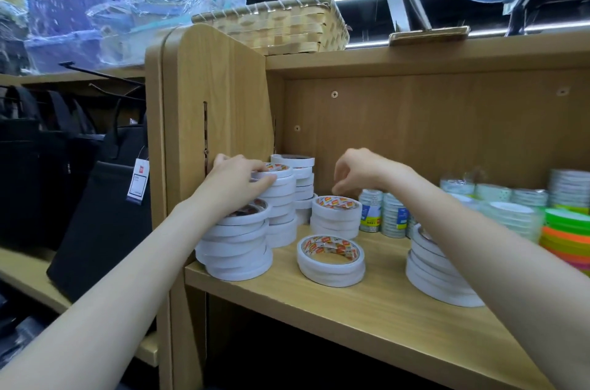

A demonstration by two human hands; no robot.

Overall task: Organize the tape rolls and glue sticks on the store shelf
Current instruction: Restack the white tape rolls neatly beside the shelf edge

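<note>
White tape rolls stand in stacks on the wooden shelf [367, 309]. My left hand [236, 180] rests on the tall middle stack [281, 207] at the left, fingers laid over its top roll [274, 170]. A lower front stack [238, 246] sits below my wrist, and a back stack [301, 179] stands behind. My right hand [360, 171] hovers with loosely curled fingers above a short stack [336, 217], holding nothing. A pair of rolls [330, 260] lies in front, and another stack [434, 271] is partly hidden by my right forearm. No glue sticks show.
Wrapped clear tape packs [383, 214], pale rolls [510, 214] and neon green and orange rolls [565, 233] fill the shelf's right side. A woven basket [281, 22] sits on top of the shelf. Black bags [102, 198] with a tag hang to the left.
</note>
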